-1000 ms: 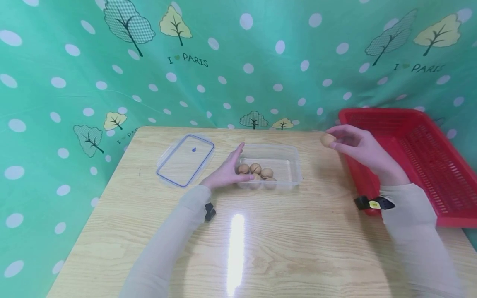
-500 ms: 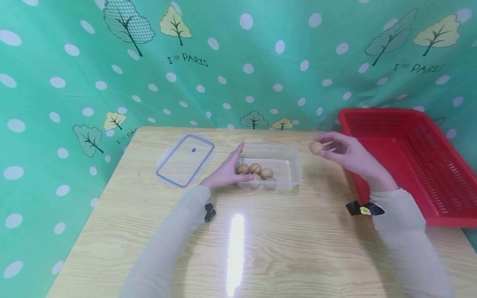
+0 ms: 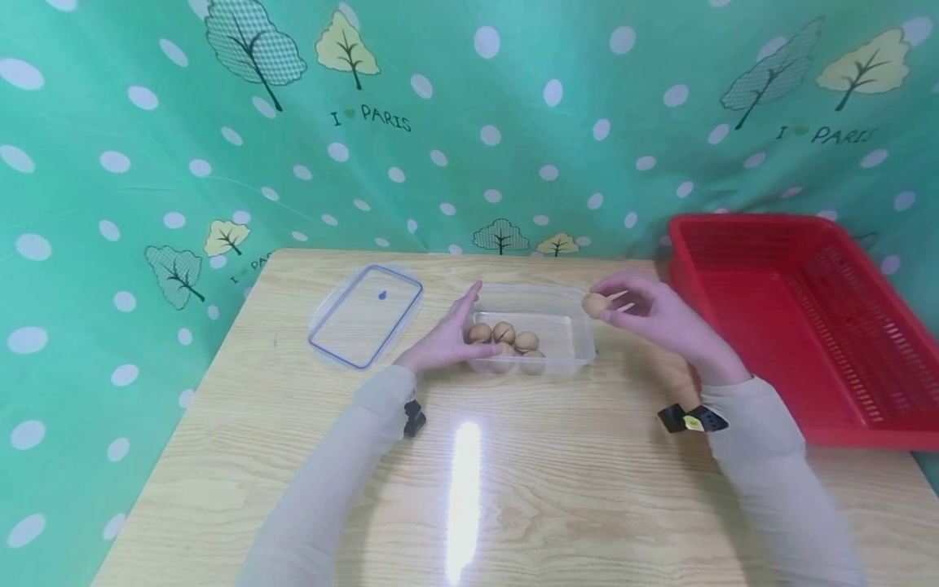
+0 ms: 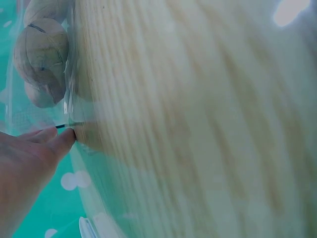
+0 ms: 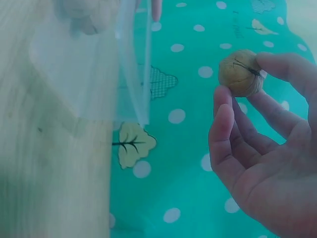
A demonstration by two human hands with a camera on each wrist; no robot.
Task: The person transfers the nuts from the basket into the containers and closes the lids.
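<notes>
My right hand (image 3: 653,318) pinches a round tan walnut (image 3: 595,306) at the right end of a clear plastic container (image 3: 565,334). The right wrist view shows this walnut (image 5: 240,73) between thumb and fingertips, its dark seam visible. My left hand (image 3: 447,338) rests against the container's left end with thumb and fingers spread and fairly straight. The thumb lies by the near rim, in front of some of the contents. Several walnuts (image 3: 526,342) sit in the container's left half. In the left wrist view, walnuts (image 4: 42,54) show through the clear wall.
A clear lid (image 3: 365,316) with a blue seal lies on the wooden table (image 3: 557,481) at the left. A large red plastic basket (image 3: 778,350) stands at the right. Behind the table hangs a green dotted cloth (image 3: 440,98).
My right hand has carried the walnut leftward and slightly nearer, from beside the red basket to the container's right end. My left hand and the walnuts in the container have stayed put.
</notes>
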